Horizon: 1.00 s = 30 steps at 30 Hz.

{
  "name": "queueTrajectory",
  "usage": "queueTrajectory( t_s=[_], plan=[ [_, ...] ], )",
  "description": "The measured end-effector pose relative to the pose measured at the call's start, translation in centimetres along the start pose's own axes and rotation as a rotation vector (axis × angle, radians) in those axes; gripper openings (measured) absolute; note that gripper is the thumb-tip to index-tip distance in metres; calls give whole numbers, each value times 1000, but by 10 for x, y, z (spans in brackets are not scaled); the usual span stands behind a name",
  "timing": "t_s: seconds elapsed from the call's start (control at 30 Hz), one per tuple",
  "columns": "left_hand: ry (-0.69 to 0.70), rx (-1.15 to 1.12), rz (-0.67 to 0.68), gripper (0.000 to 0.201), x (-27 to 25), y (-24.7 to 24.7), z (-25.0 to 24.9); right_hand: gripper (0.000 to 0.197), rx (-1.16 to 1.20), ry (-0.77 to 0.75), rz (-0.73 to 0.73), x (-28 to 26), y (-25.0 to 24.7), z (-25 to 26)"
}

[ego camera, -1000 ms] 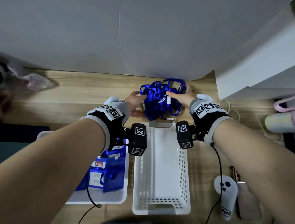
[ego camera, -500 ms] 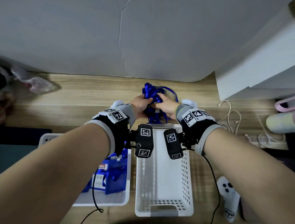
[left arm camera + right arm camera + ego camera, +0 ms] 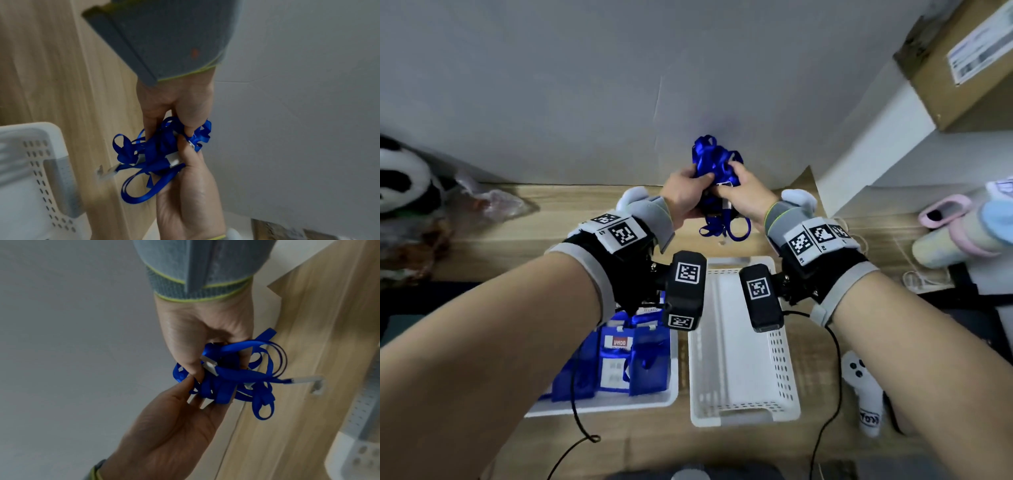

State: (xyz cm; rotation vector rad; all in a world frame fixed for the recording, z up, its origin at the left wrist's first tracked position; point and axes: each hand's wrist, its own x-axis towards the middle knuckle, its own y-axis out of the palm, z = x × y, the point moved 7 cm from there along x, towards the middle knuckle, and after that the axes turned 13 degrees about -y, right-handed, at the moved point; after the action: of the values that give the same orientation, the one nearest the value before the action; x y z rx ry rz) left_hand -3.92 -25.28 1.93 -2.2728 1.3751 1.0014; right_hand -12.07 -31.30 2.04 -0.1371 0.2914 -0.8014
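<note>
white tray [image 3: 602, 406], near left on the tabletop [image 3: 571, 219]: blue badge holders [image 3: 619, 363] inside. left hand [image 3: 683, 193]: grip curled round the tangle of blue lanyards [image 3: 714, 161], which is held up off the tabletop, beyond the far end of the white basket [image 3: 782, 363]. right hand [image 3: 748, 193]: grip pinching the same tangle from the right; loose loops hang below. white controller [image 3: 866, 387]: near right.

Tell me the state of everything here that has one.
Blue lanyard bundle: tangled, held up, loops dangling.
Left hand: fingers curled round the bundle.
Right hand: fingers curled round the bundle.
Middle white basket: empty, on the table.
Left white basket: holding blue badge holders.
</note>
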Motion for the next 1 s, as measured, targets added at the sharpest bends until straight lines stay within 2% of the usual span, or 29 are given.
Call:
queueTrajectory(
  t_s=[0.23, 0.33, 0.47, 0.67, 0.83, 0.93, 1.0],
  plan=[
    [82, 36, 65, 18, -64, 1, 11, 44, -85, -81, -132, -59, 6, 26],
    [73, 67, 80, 12, -80, 5, 29, 43, -81, -47, -168, -82, 9, 18],
    [35, 127, 102, 14, -92, 9, 63, 42, -112, 36, -190, -114, 15, -4],
    [-89, 148, 123, 23, -99, 19, 120, 36, -128, 184, -120, -148, 19, -50],
    [-203, 193, 113, 23, -100, 25, 153, 43, -160, 291, -4, -167, 24, -81],
    [-307, 237, 173, 16, -101, 30, 170, 51, -208, 328, 56, -172, 26, -98],
    [-373, 278, 179, 20, -101, 31, 184, 58, -270, 350, 116, -178, 24, -105]
  ],
)
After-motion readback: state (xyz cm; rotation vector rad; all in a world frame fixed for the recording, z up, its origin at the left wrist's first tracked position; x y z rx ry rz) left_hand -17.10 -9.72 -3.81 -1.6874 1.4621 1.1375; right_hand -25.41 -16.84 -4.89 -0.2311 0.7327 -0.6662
